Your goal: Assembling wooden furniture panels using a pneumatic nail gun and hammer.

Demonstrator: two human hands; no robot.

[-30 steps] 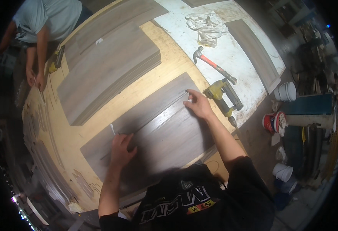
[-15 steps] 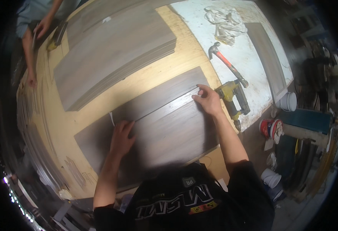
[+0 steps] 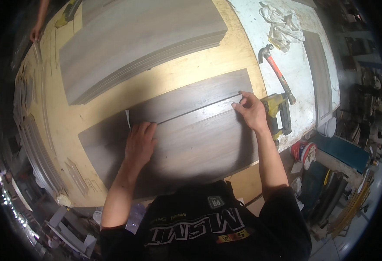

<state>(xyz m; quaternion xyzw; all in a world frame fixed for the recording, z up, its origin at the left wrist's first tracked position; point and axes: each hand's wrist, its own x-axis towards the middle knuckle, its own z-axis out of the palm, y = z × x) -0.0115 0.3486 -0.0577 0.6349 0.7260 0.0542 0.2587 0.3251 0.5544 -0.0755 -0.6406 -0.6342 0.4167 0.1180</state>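
Observation:
A grey-brown wood-grain board (image 3: 191,148) lies flat before me on the table. Across it runs a narrow wood-grain strip (image 3: 199,114) with a dark far edge and a shiny top. My right hand (image 3: 252,112) grips the strip's right end, thumb on the near edge and index finger on the far one. At the left end my left hand (image 3: 139,142) is closed over the strip, fingertips at its far edge; the thumb is partly hidden. A small white tag or paper sliver (image 3: 128,118) stands at the board's far edge by my left hand.
Beyond lies a stack of similar boards (image 3: 143,43). A yellow nail gun (image 3: 279,111), a claw hammer (image 3: 278,71), a crumpled cloth (image 3: 282,24) and another panel (image 3: 318,74) are at right. Thin strips (image 3: 39,152) line the left edge. A co-worker's hand (image 3: 35,35) shows far left.
The view has shifted, so the table and tools sit differently in it. Both my hands stay on the strip. The co-worker's upper body and one hand have left the view.

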